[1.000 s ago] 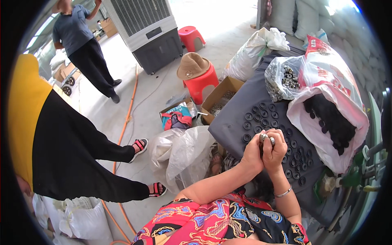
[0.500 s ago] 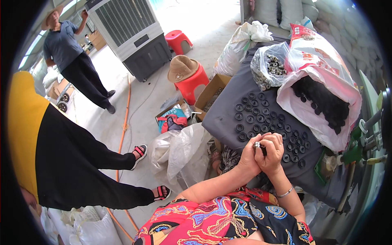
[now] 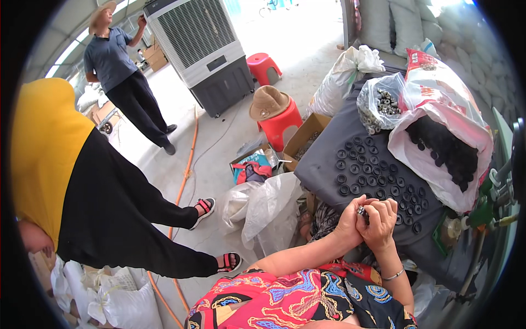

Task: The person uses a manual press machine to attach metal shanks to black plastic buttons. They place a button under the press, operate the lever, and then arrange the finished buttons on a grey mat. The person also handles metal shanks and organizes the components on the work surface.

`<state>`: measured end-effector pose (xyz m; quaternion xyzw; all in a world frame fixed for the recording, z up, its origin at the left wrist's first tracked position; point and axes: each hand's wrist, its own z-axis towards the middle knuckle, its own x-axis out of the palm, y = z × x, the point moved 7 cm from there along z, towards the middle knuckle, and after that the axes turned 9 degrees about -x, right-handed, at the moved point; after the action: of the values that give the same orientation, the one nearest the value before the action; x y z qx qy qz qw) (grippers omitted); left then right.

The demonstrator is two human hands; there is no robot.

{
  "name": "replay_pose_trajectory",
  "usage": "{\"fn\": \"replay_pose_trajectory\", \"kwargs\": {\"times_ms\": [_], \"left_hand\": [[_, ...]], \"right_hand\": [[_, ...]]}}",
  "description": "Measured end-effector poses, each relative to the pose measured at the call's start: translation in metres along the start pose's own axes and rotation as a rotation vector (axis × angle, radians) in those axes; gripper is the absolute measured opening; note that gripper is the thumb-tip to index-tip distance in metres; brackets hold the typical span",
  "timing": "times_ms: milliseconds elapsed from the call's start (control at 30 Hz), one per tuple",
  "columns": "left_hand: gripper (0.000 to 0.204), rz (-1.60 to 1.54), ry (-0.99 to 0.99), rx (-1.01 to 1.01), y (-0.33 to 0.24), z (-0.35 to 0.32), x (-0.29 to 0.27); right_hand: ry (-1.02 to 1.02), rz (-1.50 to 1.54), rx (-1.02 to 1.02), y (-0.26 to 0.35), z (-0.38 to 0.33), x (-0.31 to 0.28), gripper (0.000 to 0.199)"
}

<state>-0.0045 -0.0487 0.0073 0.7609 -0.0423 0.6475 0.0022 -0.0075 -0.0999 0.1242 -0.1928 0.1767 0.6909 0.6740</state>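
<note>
My left hand point(image 3: 350, 221) and my right hand point(image 3: 381, 222) are pressed together over the near edge of a dark grey cloth-covered table point(image 3: 323, 159). Between the fingers of both hands sits a small metal part point(image 3: 362, 211). Just beyond my hands, several black round rings point(image 3: 372, 175) lie in rows on the cloth. A bracelet circles my right wrist. My patterned red and black top fills the lower edge.
A white bag of black parts point(image 3: 446, 153) and a clear bag of metal parts point(image 3: 381, 104) lie at the table's far side. A red stool with a hat point(image 3: 274, 112), cardboard boxes, plastic bags, a big air cooler point(image 3: 203, 46) and two people point(image 3: 82, 186) stand left.
My joined hands have stayed together on the small part. The camera has tilted, so the table and hands sit lower and further right in view.
</note>
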Motion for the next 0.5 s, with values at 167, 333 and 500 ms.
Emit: {"fn": "replay_pose_trajectory", "kwargs": {"times_ms": [167,333,500], "left_hand": [[0.035,0.026,-0.162,0.039,0.001,-0.008,0.000],[0.028,-0.044,-0.135,-0.018,0.005,-0.012,-0.015],[0.026,-0.029,-0.193,-0.050,0.015,-0.017,-0.016]], "right_hand": [[0.064,-0.048,-0.005,0.006,-0.002,-0.006,0.024],[0.155,-0.079,0.004,0.014,-0.002,-0.007,0.020],[0.252,-0.058,-0.006,0.018,-0.001,-0.004,0.018]]}}
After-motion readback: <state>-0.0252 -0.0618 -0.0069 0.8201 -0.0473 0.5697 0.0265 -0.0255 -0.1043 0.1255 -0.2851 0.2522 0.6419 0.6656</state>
